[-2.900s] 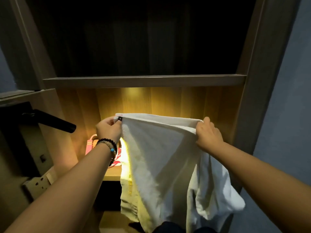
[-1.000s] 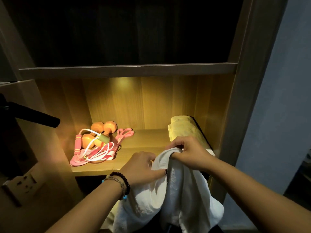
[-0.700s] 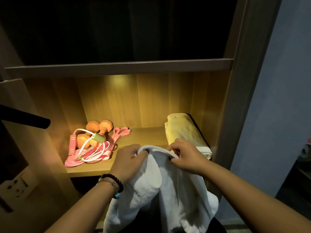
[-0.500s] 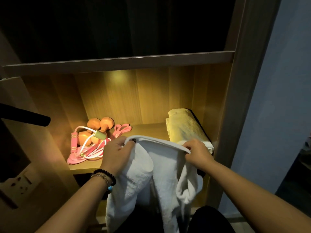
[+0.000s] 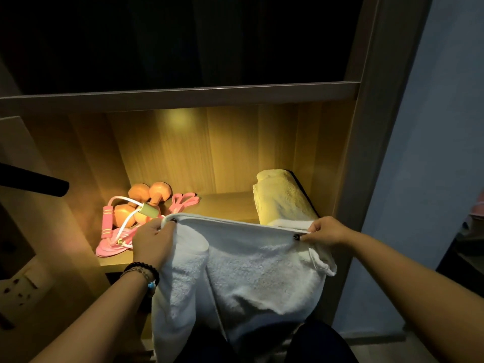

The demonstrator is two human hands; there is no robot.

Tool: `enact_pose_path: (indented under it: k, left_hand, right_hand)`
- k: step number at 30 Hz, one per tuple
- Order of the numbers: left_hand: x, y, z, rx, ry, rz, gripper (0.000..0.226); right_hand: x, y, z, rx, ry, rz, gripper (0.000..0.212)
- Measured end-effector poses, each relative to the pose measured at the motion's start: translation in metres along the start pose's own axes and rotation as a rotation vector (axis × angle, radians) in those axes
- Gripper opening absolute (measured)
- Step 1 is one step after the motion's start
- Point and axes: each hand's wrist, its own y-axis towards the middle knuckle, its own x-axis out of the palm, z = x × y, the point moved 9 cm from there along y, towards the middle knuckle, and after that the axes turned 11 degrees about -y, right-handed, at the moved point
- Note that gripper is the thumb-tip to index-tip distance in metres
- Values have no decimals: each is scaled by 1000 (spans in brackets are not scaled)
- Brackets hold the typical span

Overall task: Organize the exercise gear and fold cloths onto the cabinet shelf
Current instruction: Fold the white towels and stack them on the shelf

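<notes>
A white towel (image 5: 251, 273) hangs in front of the lit cabinet shelf (image 5: 225, 205), stretched by its top edge. My left hand (image 5: 152, 242) grips the left corner and my right hand (image 5: 327, 231) pinches the right corner. On the shelf's right side lies a folded yellow-lit towel (image 5: 282, 200). At the shelf's left sit orange dumbbells (image 5: 149, 197), a pink jump rope (image 5: 115, 229) and a pink resistance band (image 5: 184, 199). The towel's lower part drapes below the shelf and hides the shelf's front edge in the middle.
An upper shelf board (image 5: 183, 94) roofs the lit compartment; above it is dark. A black handle (image 5: 39, 183) juts in from the left. The cabinet's right post (image 5: 366, 127) stands beside a blue wall (image 5: 432, 153). A wall socket (image 5: 23, 286) is at lower left.
My hands have moved apart, spreading the towel's top edge from bunched to stretched wide. Earlier still, the towel was held higher and hid the shelf.
</notes>
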Motion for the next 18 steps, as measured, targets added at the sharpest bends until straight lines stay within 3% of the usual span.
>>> enact_pose_path:
  k: [3,5,8,10,14,16,18]
  left_hand:
    - [8,1,-4,-19,25,10,39]
    - [17,1,-3,-5,32,-8,40]
    - [22,4,-3,7,62,-3,42]
    - [19,10,-9,-12,100,20,43]
    - [16,17,-19,-32,169,52,40]
    - [12,20,-21,-33,226,81,41]
    - [4,25,-25,-57,243,89,43]
  right_hand:
    - [1,-3,13,59,-106,-65,30]
    - [-6,-4,16,88,-346,6,33]
    - [-16,-5,20,156,-428,125,24]
    - [-19,-5,32,231,-291,122,23]
    - [-3,-3,41,381,301,-6,14]
    - [-3,-2,34,378,384,-14,13]
    - [-15,-2,30,352,296,31,10]
